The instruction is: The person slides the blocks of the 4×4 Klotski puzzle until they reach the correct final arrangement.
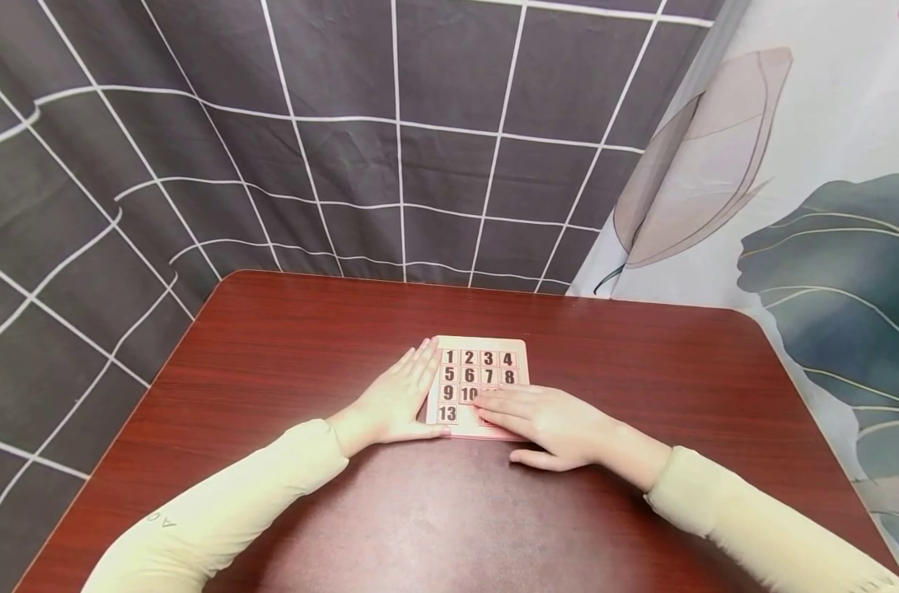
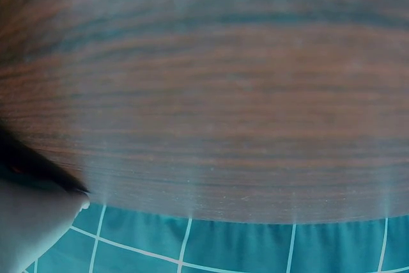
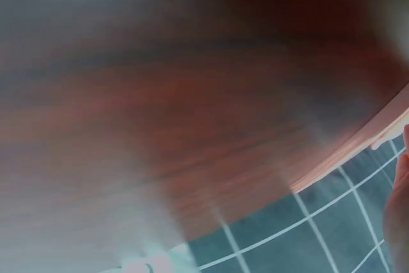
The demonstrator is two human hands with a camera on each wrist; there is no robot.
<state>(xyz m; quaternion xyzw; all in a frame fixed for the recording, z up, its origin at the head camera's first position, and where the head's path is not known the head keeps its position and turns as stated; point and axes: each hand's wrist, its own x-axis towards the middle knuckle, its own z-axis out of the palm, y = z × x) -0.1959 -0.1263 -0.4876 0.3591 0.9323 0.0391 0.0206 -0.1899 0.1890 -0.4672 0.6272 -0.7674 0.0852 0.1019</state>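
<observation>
A number slide puzzle (image 1: 482, 342) with a pale frame and square tiles lies flat on the table. Tiles 1 to 10 and 13 can be read; the others at the lower right are covered. My left hand (image 1: 399, 401) lies along the puzzle's left side, fingers straight, thumb by its bottom left corner. Over the lower right tiles rests my right hand (image 1: 556, 424), its fingers extended and its thumb apart on the table side. In the left wrist view, part of the hand (image 2: 32, 228) shows at lower left. The puzzle's edge (image 3: 348, 151) appears in the right wrist view.
The red-brown wooden table (image 1: 330, 329) has rounded far corners. Behind it and to the left hangs a dark grid-patterned curtain (image 1: 345, 156). A white curtain with leaf prints (image 1: 827, 140) hangs on the right.
</observation>
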